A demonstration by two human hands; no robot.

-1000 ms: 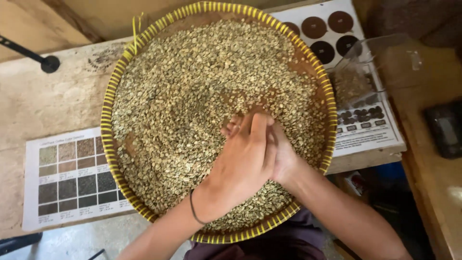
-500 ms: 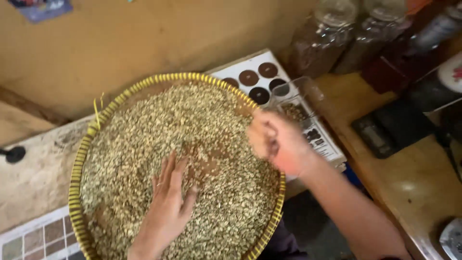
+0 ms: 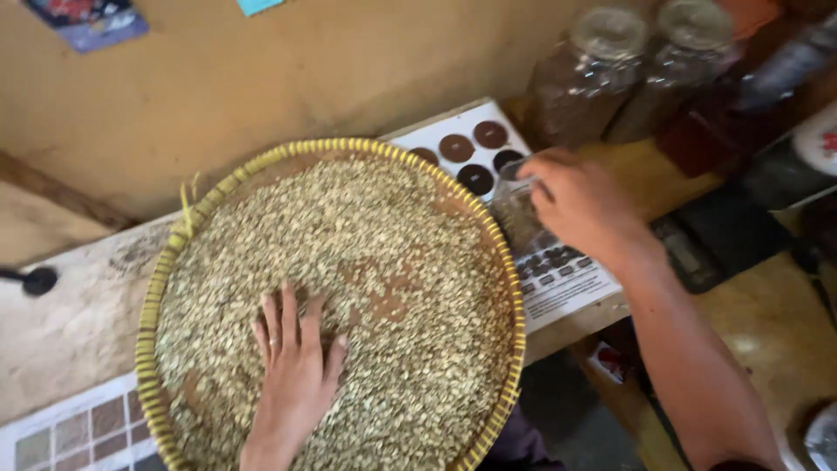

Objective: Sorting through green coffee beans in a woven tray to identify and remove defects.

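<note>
The head view looks down on a round woven tray [image 3: 166,288] with a yellow-banded rim, resting on a pale worktop [image 3: 70,323] and filled almost edge to edge with pale green beans [image 3: 349,235]. In a few patches near the middle the brown weave of the tray shows through the layer.

The left hand [image 3: 296,366] lies flat on the beans in the lower part of the tray, palm down, fingers [image 3: 286,314] spread and pointing away from the person — it holds nothing, the grip open and pressed onto the heap. A thin ring shows on one finger.

The right hand [image 3: 584,205] is out past the tray's right rim, over a clear plastic container [image 3: 514,214] that stands on a white printed sheet [image 3: 567,279]. The hand's back faces the camera and its fingers curl down toward the container's mouth; whether the grip pinches anything cannot be told, since the fingertips are hidden. The container holds some darker beans.

On the white sheet, beyond the hand, are dark round colour samples [image 3: 475,157]. Two glass jars [image 3: 602,61] stand at the top right against the wall, and a dark flat device [image 3: 706,235] lies on the wooden surface to the right. At the lower left corner a chart of coloured squares [image 3: 70,436] peeks out beside the tray.
</note>
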